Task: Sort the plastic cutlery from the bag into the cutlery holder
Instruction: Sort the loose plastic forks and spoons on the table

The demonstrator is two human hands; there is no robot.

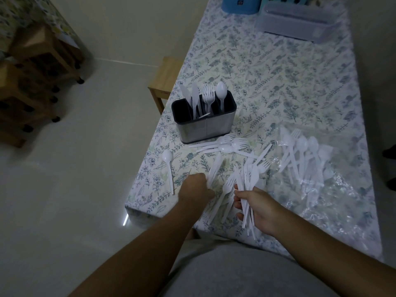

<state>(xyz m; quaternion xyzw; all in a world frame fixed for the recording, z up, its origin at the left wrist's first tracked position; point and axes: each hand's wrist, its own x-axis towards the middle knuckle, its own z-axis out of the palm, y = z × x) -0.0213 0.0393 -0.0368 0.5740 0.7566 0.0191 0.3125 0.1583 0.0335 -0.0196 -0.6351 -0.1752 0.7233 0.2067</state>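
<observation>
A steel cutlery holder [216, 128] with a black insert stands on the table. White plastic knives, forks and a spoon stick up in separate slots. My right hand [257, 206] grips a bundle of white forks and knives [249, 181] just above the table's near edge. My left hand [196, 188] is closed on the handle end of a white knife [215, 168] lying on the cloth. Loose cutlery [227, 144] lies in front of the holder. A lone spoon [168, 166] lies at the left edge. The clear plastic bag [321, 181] at right holds more spoons and forks.
The table [278, 82] has a floral cloth. At the far end stand a clear plastic box [297, 22] and a blue container [240, 5]. A wooden stool [165, 80] stands left of the table, and wooden stools are stacked further left.
</observation>
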